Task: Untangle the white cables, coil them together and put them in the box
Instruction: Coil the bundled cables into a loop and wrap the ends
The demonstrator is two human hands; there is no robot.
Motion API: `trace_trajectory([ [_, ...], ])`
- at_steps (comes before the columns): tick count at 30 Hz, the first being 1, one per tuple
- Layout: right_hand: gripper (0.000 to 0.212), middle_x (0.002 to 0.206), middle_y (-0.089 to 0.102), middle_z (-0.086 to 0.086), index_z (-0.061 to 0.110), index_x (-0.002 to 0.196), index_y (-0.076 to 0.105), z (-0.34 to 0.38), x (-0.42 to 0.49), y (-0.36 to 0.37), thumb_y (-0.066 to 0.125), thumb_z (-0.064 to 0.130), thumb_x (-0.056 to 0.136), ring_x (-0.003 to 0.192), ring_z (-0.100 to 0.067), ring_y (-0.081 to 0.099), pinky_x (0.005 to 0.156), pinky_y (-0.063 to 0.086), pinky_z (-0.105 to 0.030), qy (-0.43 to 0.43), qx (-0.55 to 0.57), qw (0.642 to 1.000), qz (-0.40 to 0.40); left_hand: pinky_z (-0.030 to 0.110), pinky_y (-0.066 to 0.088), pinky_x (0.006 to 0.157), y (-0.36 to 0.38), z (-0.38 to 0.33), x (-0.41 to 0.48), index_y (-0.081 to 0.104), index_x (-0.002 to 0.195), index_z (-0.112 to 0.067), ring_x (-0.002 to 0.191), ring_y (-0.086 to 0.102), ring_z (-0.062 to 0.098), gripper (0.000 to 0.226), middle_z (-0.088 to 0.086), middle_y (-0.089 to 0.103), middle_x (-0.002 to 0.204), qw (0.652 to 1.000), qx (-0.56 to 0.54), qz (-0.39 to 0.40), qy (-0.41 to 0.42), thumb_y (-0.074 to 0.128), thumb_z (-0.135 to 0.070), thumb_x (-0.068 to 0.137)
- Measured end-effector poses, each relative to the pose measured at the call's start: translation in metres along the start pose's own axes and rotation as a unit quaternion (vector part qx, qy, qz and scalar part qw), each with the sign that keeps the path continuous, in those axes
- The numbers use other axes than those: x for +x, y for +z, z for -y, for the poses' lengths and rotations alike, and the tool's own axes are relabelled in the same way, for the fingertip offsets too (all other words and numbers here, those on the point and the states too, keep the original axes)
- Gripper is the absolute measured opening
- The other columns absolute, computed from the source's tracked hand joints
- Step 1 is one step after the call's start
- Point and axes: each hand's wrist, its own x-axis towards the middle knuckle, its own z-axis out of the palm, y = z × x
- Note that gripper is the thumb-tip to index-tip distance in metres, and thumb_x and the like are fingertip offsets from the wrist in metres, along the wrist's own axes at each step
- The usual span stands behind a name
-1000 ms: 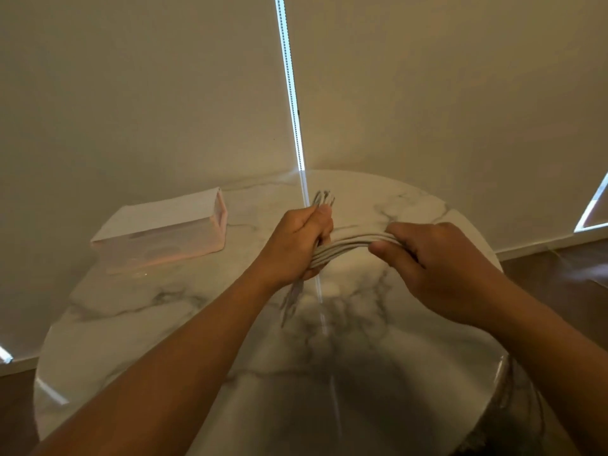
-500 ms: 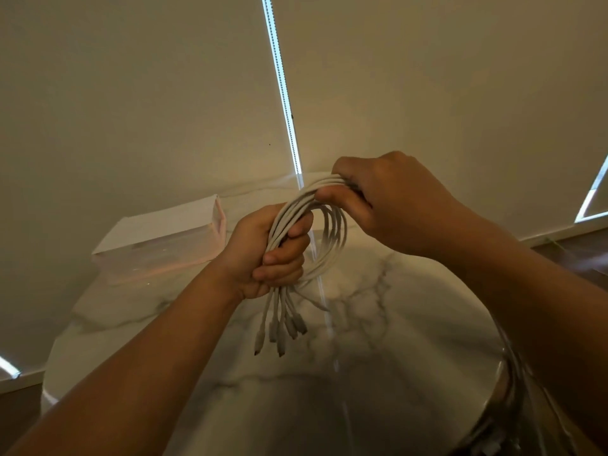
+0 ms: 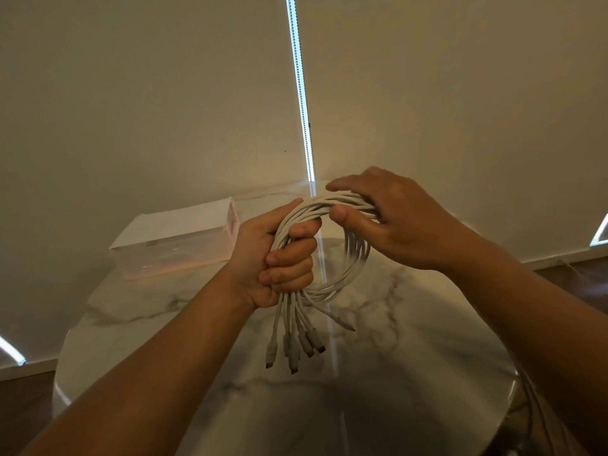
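Several white cables (image 3: pixel 353 258) form one loop held up above the round marble table (image 3: pixel 164 311). My left hand (image 3: pixel 279 255) grips the bundle in a fist at the loop's left side, and several plug ends (image 3: pixel 296 350) dangle below it. My right hand (image 3: pixel 391 222) holds the top of the loop, thumb under the strands and fingers over them. The box (image 3: pixel 174 238), pale and partly see-through, lies on the table at the back left, apart from both hands.
Light blinds hang behind the table with a bright vertical gap (image 3: pixel 301 93) between them. The table's curved edge runs along the left and right. More cable (image 3: pixel 533 406) hangs off the table's right rim. Dark wooden floor (image 3: pixel 579 278) shows at the right.
One second ago the bundle was stretched low between both hands. Since then it was lifted and bent into a loop; my right hand shifted slightly right along its top, and the plug ends now hang down.
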Motion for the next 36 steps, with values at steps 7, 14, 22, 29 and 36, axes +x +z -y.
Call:
trace_trajectory([
  [7,0.036,0.062,0.064,0.007,0.014,0.076,0.067,0.001,0.006,0.004,0.056,0.043,0.095,0.058,-0.01,0.059,0.059,0.041,-0.013,-0.007,0.187,0.979,0.08,0.02,0.019,0.033,0.002,0.006,-0.005,0.056,0.076,-0.008,0.027,0.019,0.01,0.05,0.0,0.035,0.045,0.998,-0.064,0.016,0.014,0.025,-0.035,0.104],
  [14,0.042,0.052,0.054,0.003,0.015,0.065,0.052,0.003,0.005,0.016,0.053,0.048,0.091,0.055,-0.013,0.054,0.053,0.039,-0.021,0.009,0.105,0.994,0.026,0.021,0.027,0.036,-0.006,0.008,-0.008,0.054,0.073,-0.01,0.031,0.033,0.012,0.052,-0.001,0.033,0.045,0.998,-0.058,0.007,0.036,0.042,-0.056,0.095],
  [22,0.039,0.054,0.048,0.008,0.021,0.065,0.047,0.001,0.009,0.02,0.047,0.05,0.091,0.048,-0.011,0.046,0.054,0.035,-0.019,0.004,0.034,0.999,0.035,0.025,0.039,0.048,0.01,0.001,-0.012,0.052,0.062,-0.015,0.045,0.042,0.015,0.038,0.002,0.044,0.048,0.951,0.177,-0.252,0.036,0.057,-0.041,0.089],
  [29,0.042,0.053,0.051,0.003,0.018,0.064,0.051,0.004,0.013,0.023,0.045,0.052,0.089,0.046,-0.016,0.048,0.053,0.039,-0.023,0.03,0.057,0.997,0.036,0.017,0.019,0.038,0.019,0.004,-0.002,0.046,0.066,-0.016,0.036,0.022,0.008,0.044,-0.005,0.028,0.047,0.886,0.255,-0.38,0.074,0.047,-0.049,0.095],
  [36,0.036,0.056,0.062,0.002,0.006,0.077,0.064,-0.003,0.011,0.016,0.054,0.036,0.095,0.051,-0.009,0.058,0.055,0.044,-0.015,0.042,0.128,0.988,0.073,0.016,0.018,0.038,0.014,0.003,0.0,0.04,0.062,-0.019,0.035,0.02,0.007,0.046,-0.005,0.027,0.047,0.893,0.234,-0.378,0.076,0.046,-0.049,0.096],
])
